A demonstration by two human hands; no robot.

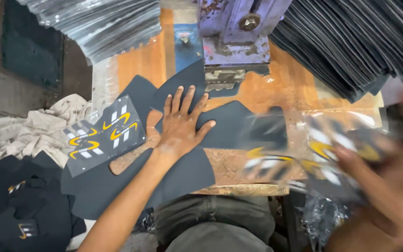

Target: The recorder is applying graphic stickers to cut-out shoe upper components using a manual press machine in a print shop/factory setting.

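The left hand (179, 125) lies flat, fingers spread wide and pointing toward the purple press (235, 37), pinning a dark cut fabric piece (229, 130) to the desk (145, 60). The piece's long axis runs roughly left to right across the desk. The right hand (392, 172) is blurred; its grip appears closed on a clear-filmed transfer sheet (323, 149), yellow and white striped.

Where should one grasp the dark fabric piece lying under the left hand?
Judging by its pose, take the dark fabric piece at its near lobe overhanging the worktable edge, from below and front. It lies flat, pinned by the left hand, so only that hanging edge lets fingers underneath.
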